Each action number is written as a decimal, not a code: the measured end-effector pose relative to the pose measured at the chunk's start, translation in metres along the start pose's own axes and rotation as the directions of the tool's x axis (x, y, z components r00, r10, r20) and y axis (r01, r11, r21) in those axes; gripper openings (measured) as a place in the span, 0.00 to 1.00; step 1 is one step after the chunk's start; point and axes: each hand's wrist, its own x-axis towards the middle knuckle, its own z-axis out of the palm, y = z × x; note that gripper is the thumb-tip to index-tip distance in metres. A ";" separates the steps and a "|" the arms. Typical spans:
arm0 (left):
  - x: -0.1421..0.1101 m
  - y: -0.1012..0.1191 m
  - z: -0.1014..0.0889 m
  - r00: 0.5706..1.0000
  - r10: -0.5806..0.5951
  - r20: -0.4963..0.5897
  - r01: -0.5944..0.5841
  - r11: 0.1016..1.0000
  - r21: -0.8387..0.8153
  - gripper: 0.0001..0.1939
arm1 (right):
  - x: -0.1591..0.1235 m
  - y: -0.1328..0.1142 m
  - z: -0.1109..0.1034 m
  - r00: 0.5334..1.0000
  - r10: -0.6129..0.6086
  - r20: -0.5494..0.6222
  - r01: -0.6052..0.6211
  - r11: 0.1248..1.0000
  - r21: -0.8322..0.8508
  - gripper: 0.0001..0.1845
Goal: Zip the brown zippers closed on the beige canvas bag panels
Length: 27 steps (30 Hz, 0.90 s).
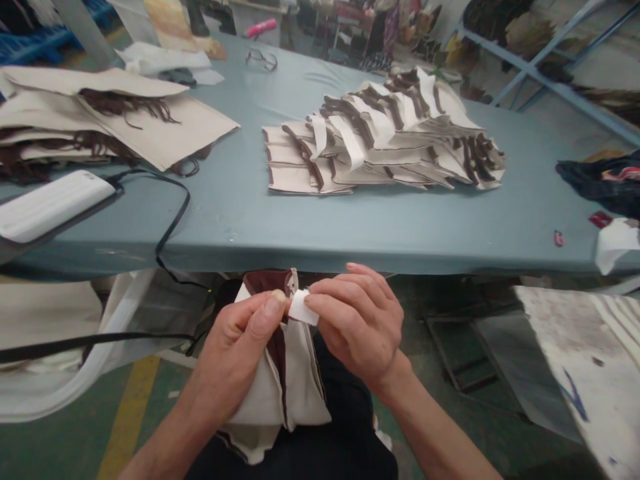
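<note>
At six o'clock, your left hand (241, 345) holds cream-and-brown fabric (304, 393), your right hand (359, 321) a short white strip (302, 309). Positioning seems underway; keep steady.

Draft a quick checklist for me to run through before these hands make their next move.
1. Right hand on the white tab: ok, fingertips at its edge.
2. Left hand grip: cannot tell; what its fingertips pinch is hidden.
3. Beige fabric piece supported: ok, it lies over the lap.
4. Fabric stack apart from the hands: ok, it is on the table.
5. Needle present: cannot tell, none discernible.
</note>
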 end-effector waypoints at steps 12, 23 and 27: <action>-0.013 -0.018 -0.029 0.976 -0.071 0.206 0.139 0.930 -0.340 0.20 | -0.014 -0.026 0.011 0.726 0.634 0.266 -0.628 0.453 0.633 0.03; -0.029 -0.011 -0.077 0.929 -0.197 0.313 0.129 0.966 0.225 0.19 | -0.033 -0.037 0.027 0.536 0.563 0.629 -0.742 -0.040 0.669 0.14; -0.012 -0.004 -0.086 0.984 -0.075 0.162 0.027 0.960 0.280 0.19 | -0.028 -0.023 0.014 0.582 0.567 0.583 -0.707 -0.002 0.707 0.14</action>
